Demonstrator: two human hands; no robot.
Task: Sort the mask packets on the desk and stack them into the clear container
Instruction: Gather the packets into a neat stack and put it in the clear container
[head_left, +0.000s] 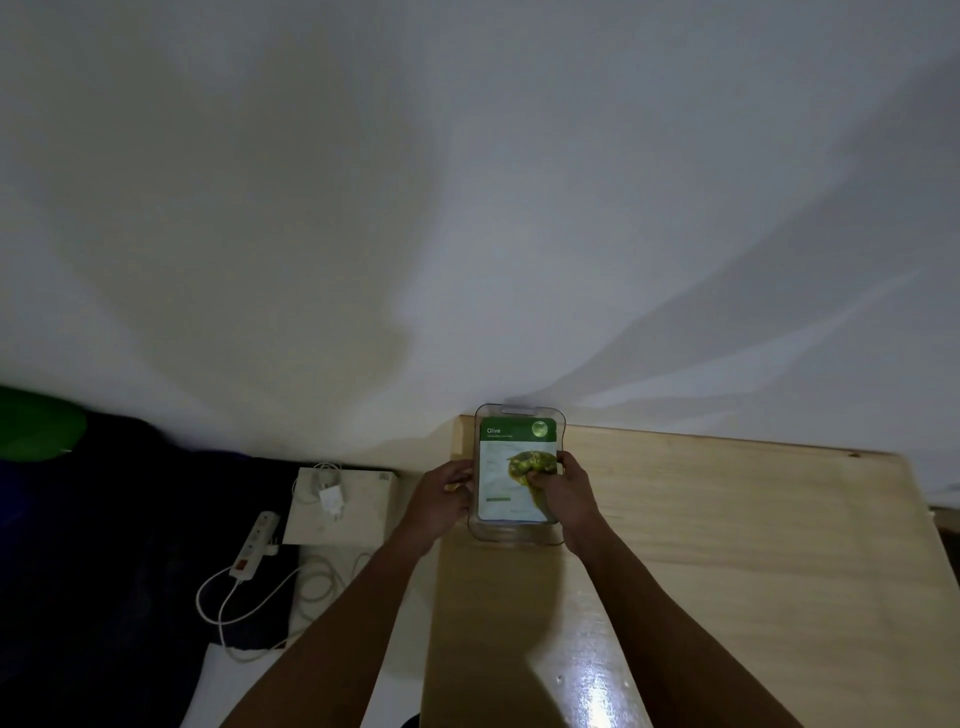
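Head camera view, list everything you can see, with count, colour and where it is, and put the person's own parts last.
Clear container: one, transparent, far left corner of the desk.
Mask packet: one showing on top, green and white, marked Olive, lying in the container; any beneath it cannot be told.
Desk: one, light wood, against the wall.
Wall: white, behind the desk.
Box: one, off-white, on the floor left of the desk.
Charger: one, white, on the box.
Power strip: one, white, beside the box.
Left hand: at the container's left wall.
Right hand: fingers on the packet, inside the container.
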